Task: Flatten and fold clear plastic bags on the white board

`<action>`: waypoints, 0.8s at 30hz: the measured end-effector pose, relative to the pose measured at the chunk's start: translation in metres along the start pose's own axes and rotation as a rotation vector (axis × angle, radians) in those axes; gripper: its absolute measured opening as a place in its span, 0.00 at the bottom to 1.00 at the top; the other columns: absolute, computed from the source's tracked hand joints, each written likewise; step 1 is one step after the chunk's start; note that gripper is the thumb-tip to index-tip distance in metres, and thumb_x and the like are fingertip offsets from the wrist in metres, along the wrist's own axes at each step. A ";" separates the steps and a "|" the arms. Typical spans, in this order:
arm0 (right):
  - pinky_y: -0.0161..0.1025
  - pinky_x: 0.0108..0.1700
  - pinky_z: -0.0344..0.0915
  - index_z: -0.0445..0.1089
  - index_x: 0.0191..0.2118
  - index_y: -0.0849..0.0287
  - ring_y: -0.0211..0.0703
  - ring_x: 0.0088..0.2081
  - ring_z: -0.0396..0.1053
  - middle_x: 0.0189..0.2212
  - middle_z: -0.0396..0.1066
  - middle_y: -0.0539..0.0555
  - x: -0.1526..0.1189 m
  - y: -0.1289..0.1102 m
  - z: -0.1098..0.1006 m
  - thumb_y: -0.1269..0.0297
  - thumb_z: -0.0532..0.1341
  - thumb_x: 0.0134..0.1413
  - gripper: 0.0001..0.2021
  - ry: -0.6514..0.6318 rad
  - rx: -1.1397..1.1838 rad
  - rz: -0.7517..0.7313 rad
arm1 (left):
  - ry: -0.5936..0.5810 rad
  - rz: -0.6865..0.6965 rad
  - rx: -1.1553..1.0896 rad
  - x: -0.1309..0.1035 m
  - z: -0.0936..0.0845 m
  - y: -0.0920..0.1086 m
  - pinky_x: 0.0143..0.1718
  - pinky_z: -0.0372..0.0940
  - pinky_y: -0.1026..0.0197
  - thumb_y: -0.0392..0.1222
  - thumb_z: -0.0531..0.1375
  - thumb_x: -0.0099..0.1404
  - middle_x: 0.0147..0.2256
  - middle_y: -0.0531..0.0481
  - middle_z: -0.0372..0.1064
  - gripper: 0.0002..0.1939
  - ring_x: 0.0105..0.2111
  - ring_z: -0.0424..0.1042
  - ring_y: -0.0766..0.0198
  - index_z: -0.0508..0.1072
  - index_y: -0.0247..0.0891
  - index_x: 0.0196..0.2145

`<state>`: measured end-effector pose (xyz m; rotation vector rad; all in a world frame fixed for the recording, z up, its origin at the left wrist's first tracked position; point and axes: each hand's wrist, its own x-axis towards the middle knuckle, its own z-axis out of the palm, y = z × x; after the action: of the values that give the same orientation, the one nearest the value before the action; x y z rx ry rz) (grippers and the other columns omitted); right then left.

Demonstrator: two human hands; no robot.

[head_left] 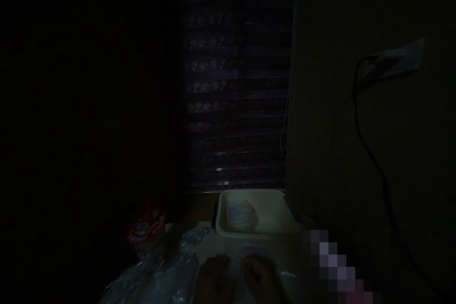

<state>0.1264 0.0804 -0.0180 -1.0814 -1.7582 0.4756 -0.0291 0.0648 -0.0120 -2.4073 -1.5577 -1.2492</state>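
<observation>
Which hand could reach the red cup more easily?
Probably the left hand. It sits nearer the red-lidded paper cup, which stands at the left beside crinkly clear plastic wrap. The right hand lies below the cream square tub.

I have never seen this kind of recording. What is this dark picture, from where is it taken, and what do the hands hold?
There is no machine here. A person wears a camera on the head, and it looks forward and down. The room is very dark. At the bottom edge you see the left hand and the right hand, close together in front of a pale square tub. It is too dark to tell whether they hold anything. Clear plastic wrap lies to the left, beside a red-topped cup. Behind is a window blind; a cable hangs on the wall.
</observation>
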 end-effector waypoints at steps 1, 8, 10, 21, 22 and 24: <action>0.27 0.24 0.57 0.64 0.20 0.61 0.33 0.21 0.60 0.17 0.64 0.50 0.000 0.000 -0.001 0.59 0.50 0.47 0.14 0.006 0.001 -0.002 | -0.029 0.003 0.030 0.001 0.000 0.000 0.33 0.66 0.57 0.43 0.56 0.51 0.32 0.42 0.71 0.14 0.31 0.70 0.57 0.71 0.35 0.35; 0.28 0.24 0.58 0.64 0.21 0.60 0.34 0.21 0.61 0.18 0.64 0.50 -0.001 0.002 -0.006 0.58 0.48 0.49 0.15 0.023 -0.082 0.033 | 0.017 -0.192 -0.242 0.002 -0.006 0.000 0.36 0.64 0.60 0.40 0.50 0.56 0.33 0.44 0.71 0.13 0.34 0.69 0.61 0.72 0.37 0.35; 0.28 0.24 0.58 0.64 0.21 0.60 0.34 0.21 0.61 0.17 0.64 0.51 0.000 0.000 -0.009 0.57 0.48 0.49 0.16 0.057 -0.086 0.055 | 0.062 -0.279 -0.376 0.002 -0.008 0.001 0.36 0.63 0.60 0.43 0.51 0.55 0.32 0.45 0.70 0.13 0.33 0.69 0.60 0.72 0.37 0.32; 0.30 0.25 0.62 0.65 0.40 0.62 0.37 0.24 0.66 0.27 0.71 0.55 -0.004 -0.005 -0.026 0.56 0.56 0.40 0.20 -0.001 0.048 0.155 | 0.061 -0.665 -0.693 0.001 0.004 0.019 0.16 0.54 0.68 0.63 0.51 0.46 0.15 0.56 0.57 0.24 0.16 0.57 0.69 0.64 0.36 0.19; 0.30 0.25 0.62 0.65 0.41 0.62 0.37 0.23 0.65 0.26 0.71 0.55 -0.004 -0.005 -0.027 0.58 0.56 0.40 0.20 -0.062 0.017 0.158 | 0.073 -0.668 -0.708 0.001 0.004 0.019 0.16 0.53 0.68 0.63 0.51 0.45 0.15 0.56 0.57 0.24 0.16 0.57 0.69 0.64 0.36 0.18; 0.30 0.26 0.61 0.64 0.42 0.63 0.37 0.23 0.65 0.24 0.70 0.54 -0.003 -0.008 -0.029 0.63 0.55 0.40 0.19 -0.118 -0.041 0.161 | 0.115 -0.669 -0.734 0.002 0.004 0.018 0.17 0.53 0.68 0.64 0.52 0.44 0.15 0.55 0.57 0.25 0.18 0.57 0.69 0.64 0.36 0.18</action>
<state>0.1488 0.0693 -0.0008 -1.2516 -1.7976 0.6152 -0.0121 0.0586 -0.0068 -2.0734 -2.2687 -2.3839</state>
